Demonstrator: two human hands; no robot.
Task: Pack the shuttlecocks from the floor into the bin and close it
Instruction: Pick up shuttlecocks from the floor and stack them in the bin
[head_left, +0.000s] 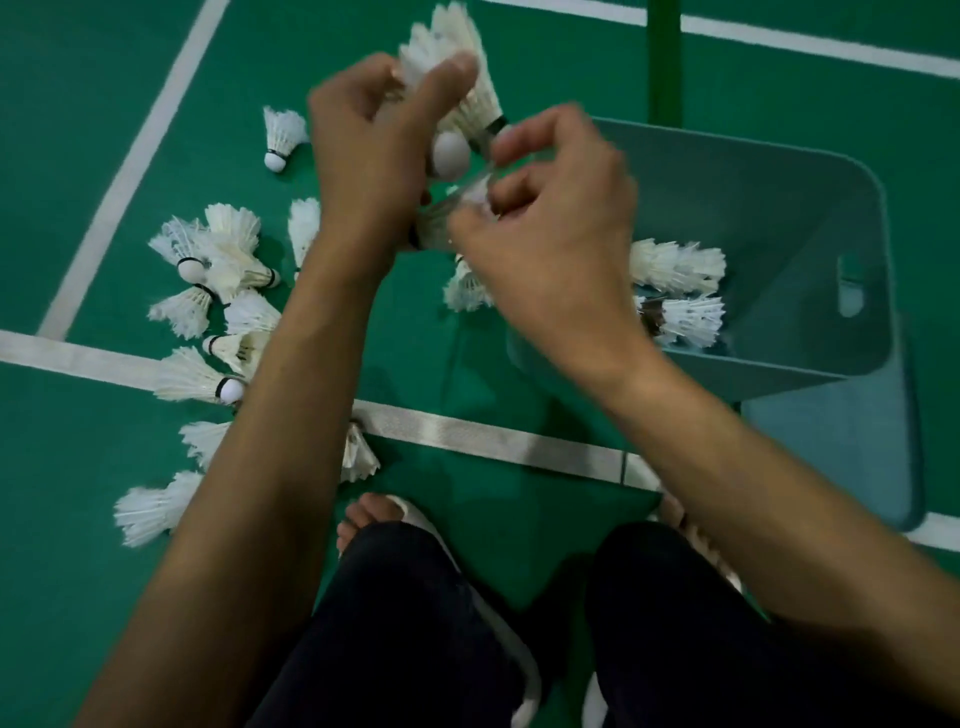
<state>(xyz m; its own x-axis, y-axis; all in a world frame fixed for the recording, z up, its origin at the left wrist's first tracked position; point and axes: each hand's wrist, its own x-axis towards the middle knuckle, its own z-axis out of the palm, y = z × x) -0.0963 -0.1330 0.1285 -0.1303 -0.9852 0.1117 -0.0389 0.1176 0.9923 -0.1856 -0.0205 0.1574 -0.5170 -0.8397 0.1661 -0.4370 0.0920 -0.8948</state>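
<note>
From my feed, the left hand (374, 156) is raised in the middle of the view, fingers and thumb curled round a bunch of shuttlecocks (457, 62). Their feathers fan up past the fingertips, and one white cork (450, 155) shows below the thumb. Just to its right, the right hand (550, 234) has its fingers curled in and pinches the feathers of another shuttlecock (441, 223), which lies between the two hands. Blur hides exactly how the fingertips sit on it.

Behind the right hand stands the grey-blue bin (810, 218), open on top. Two shuttlecocks (680, 267) lie on their sides in it against its near wall, one just above the other. A flat grey-blue panel (831, 457) lies on the floor at the bin's near right corner, touching it.

To the left of the left forearm, loose shuttlecocks (218, 260) are scattered over the green court floor (78, 156), most of them clustered around the white court line (467, 431) that crosses the view. A single shuttlecock (280, 137) stands apart, farther off beside the left hand. A few more lie partly hidden under my forearms.

A green post (664, 57) rises beyond the bin. At the bottom edge I see knees in dark trousers (415, 623) and toes in a pale sandal (395, 512).
</note>
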